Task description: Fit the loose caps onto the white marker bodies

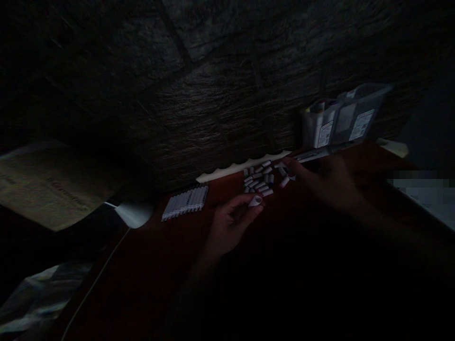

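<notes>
Rough, dark, stone-patterned wall [192, 109] fills the far side of my feed, above a reddish-brown tabletop [149, 255] sunk in very low light. From where I sit, the left hand [232, 220] has thumb and fingers pinched on a small white hollow piece [255, 202], just in front of a loose scatter of short white cylinders [259, 177]. The right hand [327, 182] reaches in at the scatter's right edge; I cannot tell whether its fingers hold anything.

My main worry is those cylinders: they look round enough to roll, and a careless brush from either hand could push some against the scalloped cream-coloured strip [241, 166] behind them. The pinched piece sits near the fingertips, so a slack grip could drop it among lookalikes. A stray left wrist might also disturb the neat row of slim white markers [185, 202], and a clumsy right reach could bump the clear plastic bins [336, 128].

Shadow swallows the near tabletop and both forearms. I can't make out the long pale object [313, 154] beyond the right hand, and pixelation masks part of a pale flat thing [433, 208], cut off at the right edge.
</notes>
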